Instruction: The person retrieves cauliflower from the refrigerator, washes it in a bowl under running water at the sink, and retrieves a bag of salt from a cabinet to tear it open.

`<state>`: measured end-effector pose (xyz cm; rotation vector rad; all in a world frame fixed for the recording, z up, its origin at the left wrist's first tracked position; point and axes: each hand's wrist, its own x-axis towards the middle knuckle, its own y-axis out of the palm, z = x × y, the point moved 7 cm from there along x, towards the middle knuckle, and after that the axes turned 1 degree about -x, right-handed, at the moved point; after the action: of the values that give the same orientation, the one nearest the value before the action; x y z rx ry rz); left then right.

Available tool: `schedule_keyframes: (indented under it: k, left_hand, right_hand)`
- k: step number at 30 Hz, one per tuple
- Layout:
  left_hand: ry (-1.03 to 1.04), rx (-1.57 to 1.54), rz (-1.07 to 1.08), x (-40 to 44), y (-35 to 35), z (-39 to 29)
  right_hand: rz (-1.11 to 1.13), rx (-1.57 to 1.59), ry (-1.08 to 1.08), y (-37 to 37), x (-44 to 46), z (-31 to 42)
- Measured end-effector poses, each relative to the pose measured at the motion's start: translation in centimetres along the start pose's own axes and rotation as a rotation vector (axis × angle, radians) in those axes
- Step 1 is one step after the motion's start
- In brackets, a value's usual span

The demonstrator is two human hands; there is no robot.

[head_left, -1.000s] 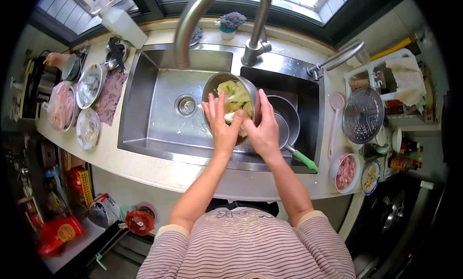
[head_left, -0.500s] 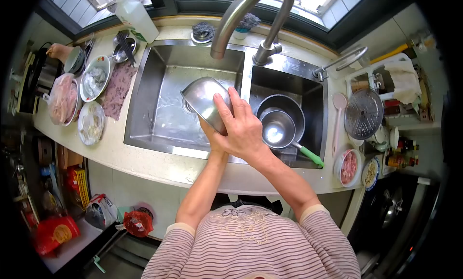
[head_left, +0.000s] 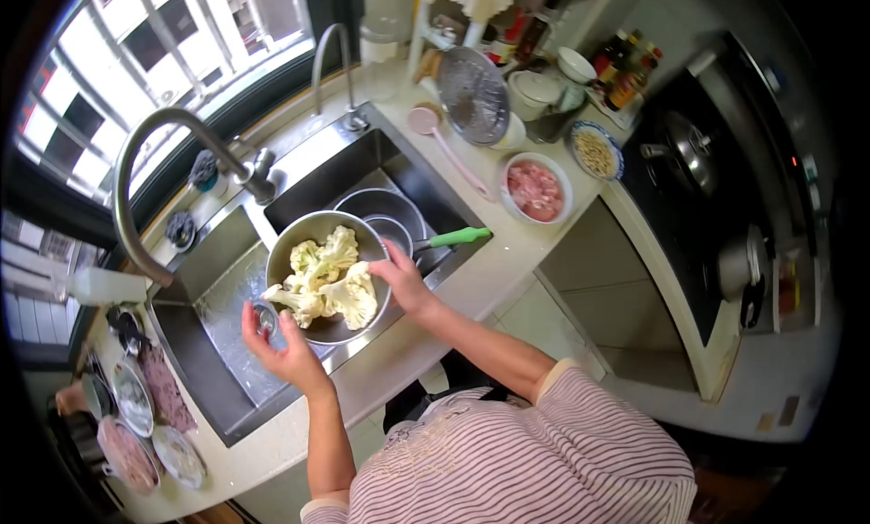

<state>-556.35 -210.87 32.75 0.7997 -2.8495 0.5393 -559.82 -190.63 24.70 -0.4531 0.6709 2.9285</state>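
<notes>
Pale tabletop (head_left: 521, 249) frames our sink (head_left: 195, 361): leftmost, crowded dishes (head_left: 178, 456); our left hand (head_left: 288, 352), fingers spread, beside the steel bowl (head_left: 286, 252) of cauliflower florets (head_left: 349, 298) over the sink; our right hand (head_left: 403, 279) grips its rim; a green-handled pan (head_left: 458, 237) crowds close, raw meat (head_left: 535, 191) beyond.

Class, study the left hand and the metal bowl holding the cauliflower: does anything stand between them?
Nothing visible does: the left hand sits close beside the metal bowl, though contact is unclear. The right hand is at its opposite side.
</notes>
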Motion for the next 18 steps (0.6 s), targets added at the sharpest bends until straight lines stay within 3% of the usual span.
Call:
schedule_keyframes:
  k: [1, 4, 6, 7, 10, 12, 14, 17, 18]
  left_hand:
    - [-0.103, -0.067, -0.017, -0.5, 0.3, -0.1]
    - [-0.842, -0.857, 0.352, -4.3, 6.5, 4.7]
    - [-0.868, -0.859, 0.387, -6.4, 8.6, 3.9]
    - [-0.891, -0.855, 0.379, -7.3, 9.5, 3.5]
    - [-0.953, -0.924, 0.390, -10.0, 12.6, 3.5]
    - [-0.929, -0.912, 0.410, -12.0, 14.3, 3.1]
    - [-0.913, -0.858, 0.414, -13.9, 15.6, 3.8]
    - [-0.929, -0.711, 0.397, -16.7, 17.8, 3.9]
    - [-0.920, -0.706, 0.408, -17.5, 18.7, 2.9]
  right_hand:
    - [-0.027, 0.024, 0.029, -1.1, -0.7, 1.0]
    - [-0.021, -0.047, 0.001, -4.5, -2.4, 3.8]
    - [-0.003, -0.075, -0.105, -6.9, -2.7, 5.0]
    - [-0.005, -0.115, -0.004, -8.1, -3.6, 6.1]
    - [-0.001, -0.306, -0.005, -14.8, -4.8, 8.9]
    - [-0.323, -0.522, -0.360, -22.2, -6.0, 12.7]
    - [-0.657, -0.940, -0.501, -28.4, -7.8, 16.4]
    - [-0.774, -0.971, -0.483, -35.8, -6.0, 13.5]
    - [-0.660, -0.672, -0.266, -37.5, -4.7, 11.7]
